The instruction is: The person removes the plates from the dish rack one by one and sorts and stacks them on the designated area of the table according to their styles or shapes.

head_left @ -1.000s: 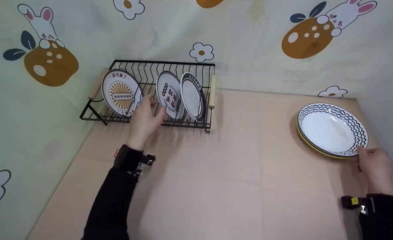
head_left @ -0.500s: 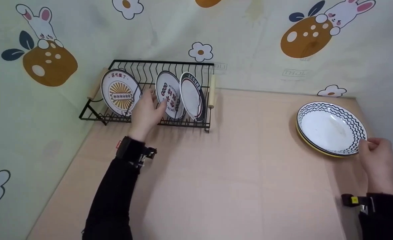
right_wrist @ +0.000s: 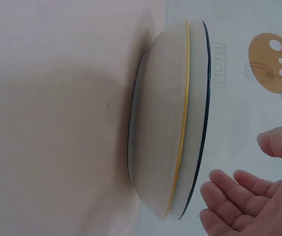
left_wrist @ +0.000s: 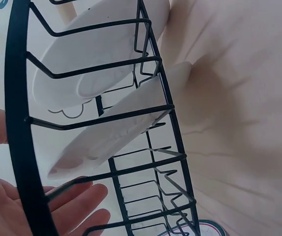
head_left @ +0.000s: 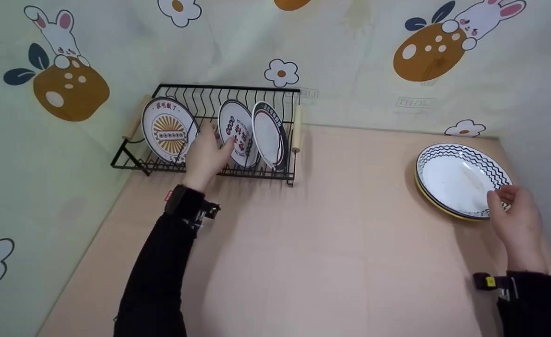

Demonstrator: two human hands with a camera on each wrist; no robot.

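Observation:
My left hand is at the front of a black wire dish rack, thumb overlapping the middle upright plate, which has red and black lettering. In the left wrist view its straight fingers lie beyond the wires, near that plate's edge, without gripping it. My right hand hovers over the near right rim of a stack of deep plates, fingers loosely bent and holding nothing. The top deep plate is white with a black zigzag rim; a yellow-rimmed one sits beneath it.
A plate with a yellow sunburst stands at the rack's left; a dark-rimmed plate leans at its right. Wooden handles flank the rack. Behind the pinkish table hangs a rabbit-printed wall covering.
My right hand has let go of the stack's rim, risen, and shifted left over the top deep plate. My left hand has edged slightly farther into the rack; the plates stay put.

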